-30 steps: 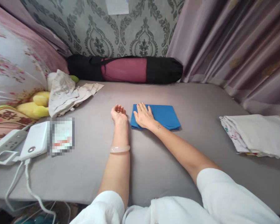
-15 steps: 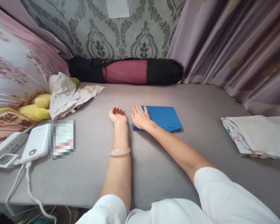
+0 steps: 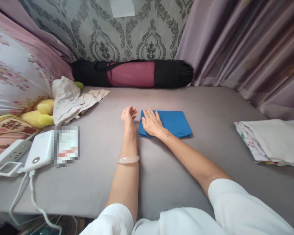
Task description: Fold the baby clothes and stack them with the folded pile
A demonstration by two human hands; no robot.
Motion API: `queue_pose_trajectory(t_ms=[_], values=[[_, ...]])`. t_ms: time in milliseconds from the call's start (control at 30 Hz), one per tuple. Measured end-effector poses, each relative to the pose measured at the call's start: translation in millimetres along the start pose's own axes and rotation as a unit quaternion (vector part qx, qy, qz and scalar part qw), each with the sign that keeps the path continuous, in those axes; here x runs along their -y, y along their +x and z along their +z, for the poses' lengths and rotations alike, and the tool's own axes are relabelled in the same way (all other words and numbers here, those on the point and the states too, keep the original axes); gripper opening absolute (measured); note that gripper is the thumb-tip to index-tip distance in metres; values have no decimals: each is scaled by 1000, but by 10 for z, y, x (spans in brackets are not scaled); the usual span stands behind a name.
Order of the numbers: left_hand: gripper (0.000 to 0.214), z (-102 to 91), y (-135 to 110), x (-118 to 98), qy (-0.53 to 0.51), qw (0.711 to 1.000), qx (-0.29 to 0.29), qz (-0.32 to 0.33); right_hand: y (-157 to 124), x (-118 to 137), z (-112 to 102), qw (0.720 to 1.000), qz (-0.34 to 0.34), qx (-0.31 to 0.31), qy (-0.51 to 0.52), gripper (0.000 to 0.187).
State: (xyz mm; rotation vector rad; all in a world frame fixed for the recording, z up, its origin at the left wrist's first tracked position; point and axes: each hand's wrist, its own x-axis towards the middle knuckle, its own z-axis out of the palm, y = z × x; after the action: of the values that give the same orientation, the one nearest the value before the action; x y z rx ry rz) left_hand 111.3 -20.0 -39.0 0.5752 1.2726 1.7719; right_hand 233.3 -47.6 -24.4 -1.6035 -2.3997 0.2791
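A folded blue cloth [image 3: 172, 122] lies flat on the grey bed sheet [image 3: 161, 169]. My right hand [image 3: 152, 123] rests palm down on the cloth's left end, fingers stretched out. My left hand [image 3: 128, 116] is just left of the cloth, on its edge with the palm turned toward the cloth and the fingers loosely curled; it holds nothing. A pale bangle [image 3: 128, 159] sits on my left wrist.
A black and maroon roll bag [image 3: 132, 73] lies along the wall. Crumpled beige cloth [image 3: 71, 99] and a yellow plush toy [image 3: 40, 114] sit at the left. A white power bank [image 3: 39, 151] and power strip [image 3: 7, 160] are at left front. Folded white fabric [image 3: 271, 140] lies right.
My left hand has turned from palm up to on edge and moved closer to the blue cloth. My right hand slid a little further onto the cloth.
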Motion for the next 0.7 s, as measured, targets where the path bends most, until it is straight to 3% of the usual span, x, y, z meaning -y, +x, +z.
queue_pose_trajectory(t_ms=[100, 267, 400, 500, 600, 700], values=[[25, 106, -97, 89, 205, 967, 97, 116, 55, -177, 36, 999, 26, 7, -20, 59], [37, 123, -206, 152, 466, 849, 187, 167, 58, -281, 88, 999, 26, 35, -12, 59], [34, 154, -341, 96, 546, 784, 195, 221, 56, -335, 27, 999, 41, 18, -1, 59], [36, 224, -453, 94, 575, 734, 242, 267, 46, -429, -5, 996, 89, -15, -29, 59], [39, 287, -520, 133, 596, 702, 292, 259, 29, -503, -5, 992, 116, 9, -40, 59], [43, 308, -540, 157, 621, 681, 303, 242, 16, -534, -7, 993, 114, 20, -35, 59]])
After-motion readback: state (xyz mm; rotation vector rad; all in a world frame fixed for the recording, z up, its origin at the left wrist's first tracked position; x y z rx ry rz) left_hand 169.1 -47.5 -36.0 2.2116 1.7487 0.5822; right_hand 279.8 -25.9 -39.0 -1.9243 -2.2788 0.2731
